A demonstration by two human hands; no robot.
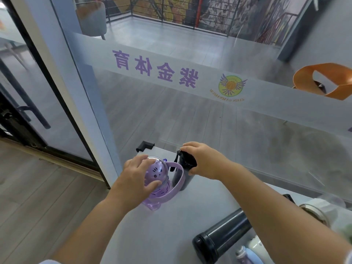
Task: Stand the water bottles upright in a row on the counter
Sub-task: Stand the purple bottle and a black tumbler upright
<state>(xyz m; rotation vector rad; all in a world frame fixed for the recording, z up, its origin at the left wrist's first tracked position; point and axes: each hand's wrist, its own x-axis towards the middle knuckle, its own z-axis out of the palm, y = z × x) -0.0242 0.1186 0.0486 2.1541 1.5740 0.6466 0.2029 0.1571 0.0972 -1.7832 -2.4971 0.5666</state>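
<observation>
Grips purple cat-face bottle (pixel 156 173) with left hand (pixel 136 175): fingers curled over the clear dome lid, thumb pressed on front of body. Stands upright near far left corner of grey counter (pixel 167 231), lilac carry strap (pixel 180 178) looping out to the right. Translucent purple wall, yet cannot tell whether anything is inside. Clamps right hand (pixel 202 161) on the black cap of dark slim bottle (pixel 186 182), fingers over the top, thumb on near side. Stands upright too, just right of the cat-face bottle, with the strap crossing in front of its lower body. Opaque, so contents unreadable. Has black flask (pixel 222 237) lying on its side at near right of counter, one end toward camera, far end hidden under right forearm; opaque as well. Shows pale blue and white bottles (pixel 249 253) at bottom edge just beside it, cropped, attitude unclear. Shows metal-rimmed glass jar (pixel 314 214) at right edge, contents too blurred to name. Butts against glass partition (pixel 152 67) with frosted band and purple lettering; black corner guard (pixel 144 146) on far counter corner; orange chair (pixel 323 80) beyond the glass.
</observation>
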